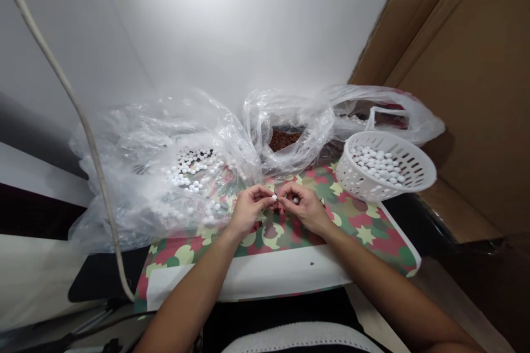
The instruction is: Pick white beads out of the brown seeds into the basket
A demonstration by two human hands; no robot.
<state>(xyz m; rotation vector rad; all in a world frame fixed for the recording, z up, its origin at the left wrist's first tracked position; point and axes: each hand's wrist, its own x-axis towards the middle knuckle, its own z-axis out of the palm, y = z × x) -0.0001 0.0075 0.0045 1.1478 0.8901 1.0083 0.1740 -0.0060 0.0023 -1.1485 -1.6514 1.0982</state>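
Over the middle of the patterned table cover (364, 234), my two hands nearly meet. My left hand (249, 208) pinches a small white ball (274, 198) between thumb and fingertips. My right hand (305, 208) is closed, its thumb and finger pressed together just right of that ball; what they grip is too small to make out. Another whitish ball (295, 200) shows among the right hand's fingers. Small dark reddish-brown pieces (257, 225) lie on the cover below the hands.
Clear plastic with many white balls (192, 168) spreads at the left. Behind the hands, an open bag holds brown pieces (285, 139). A white basket (360, 176) of white balls stands at the right, with another bag (428, 124) behind it. A pale cable (93, 149) hangs at the left.
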